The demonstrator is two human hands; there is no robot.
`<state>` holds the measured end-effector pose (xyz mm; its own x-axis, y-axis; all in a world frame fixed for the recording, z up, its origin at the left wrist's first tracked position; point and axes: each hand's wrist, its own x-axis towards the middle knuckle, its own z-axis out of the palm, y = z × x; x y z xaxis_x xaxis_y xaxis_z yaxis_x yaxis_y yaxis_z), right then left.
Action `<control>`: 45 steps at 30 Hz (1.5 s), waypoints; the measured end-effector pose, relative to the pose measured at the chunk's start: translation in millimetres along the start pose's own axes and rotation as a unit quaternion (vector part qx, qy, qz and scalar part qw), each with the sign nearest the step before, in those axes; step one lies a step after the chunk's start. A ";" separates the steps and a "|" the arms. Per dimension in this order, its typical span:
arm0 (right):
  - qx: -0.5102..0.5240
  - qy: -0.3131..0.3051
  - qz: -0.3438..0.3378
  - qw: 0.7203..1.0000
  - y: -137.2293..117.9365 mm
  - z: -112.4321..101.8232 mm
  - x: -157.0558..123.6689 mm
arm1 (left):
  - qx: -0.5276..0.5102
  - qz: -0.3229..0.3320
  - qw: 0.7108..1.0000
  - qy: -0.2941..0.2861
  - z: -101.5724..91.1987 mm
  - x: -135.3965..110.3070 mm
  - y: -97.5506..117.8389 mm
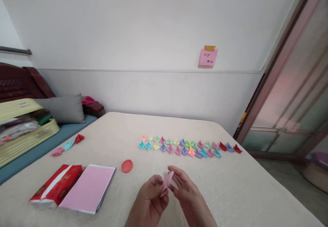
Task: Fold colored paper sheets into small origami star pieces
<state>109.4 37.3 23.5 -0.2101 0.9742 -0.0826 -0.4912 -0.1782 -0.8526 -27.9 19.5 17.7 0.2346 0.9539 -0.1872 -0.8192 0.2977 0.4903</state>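
Note:
A small piece of pink folded paper (167,182) is held up above the near middle of the covered table. My left hand (151,198) pinches its left and lower side between thumb and fingers. From the right, my right hand (188,194) curves around the same paper, thumb at its lower edge and fingers by its upper tip. Beyond the hands lie two rows of small folded paper pieces (178,150) in many colours. A round red lid (127,166) rests to the left of my hands.
A stack of pink paper sheets (88,187) lies at the left beside a red tissue pack (57,184). Farther left are a red folded piece (79,138), a blue one (68,145) and a pink one (57,151). A pink note (208,57) is taped to the wall.

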 end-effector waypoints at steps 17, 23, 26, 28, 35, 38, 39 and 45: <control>-0.118 0.004 -0.017 0.993 -7.1 -4.9 3.1 | 0.337 0.087 0.935 0.069 1.6 -0.2 1.6; -0.148 0.007 -0.028 0.989 3.5 -4.4 5.1 | 0.338 0.138 0.928 0.070 -3.8 5.9 -6.5; -0.144 0.037 -0.006 0.989 4.2 -4.3 3.1 | 0.338 0.146 0.927 0.076 -3.1 4.6 -3.8; -0.142 0.040 -0.006 0.989 4.5 -3.3 2.1 | 0.345 0.150 0.923 0.079 -1.8 3.6 -2.0; -0.173 0.013 -0.034 0.984 13.4 -1.2 5.5 | 0.339 0.166 0.922 0.086 0.0 4.7 -3.2; -0.168 0.005 -0.048 0.985 15.8 -2.5 5.5 | 0.322 0.162 0.931 0.063 1.0 2.8 -3.3; -0.166 0.003 -0.051 0.985 15.3 -3.0 4.9 | 0.318 0.164 0.932 0.050 1.7 1.5 -2.9; -0.135 -0.033 -0.096 0.986 5.0 -4.8 -0.1 | 0.308 0.193 0.932 -0.005 7.7 -7.1 3.0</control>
<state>111.1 37.0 16.8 -0.1949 0.9735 0.1199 -0.2854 0.0607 -0.9565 -28.0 13.9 27.1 -0.0075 0.9939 0.1100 -0.3884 -0.1043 0.9156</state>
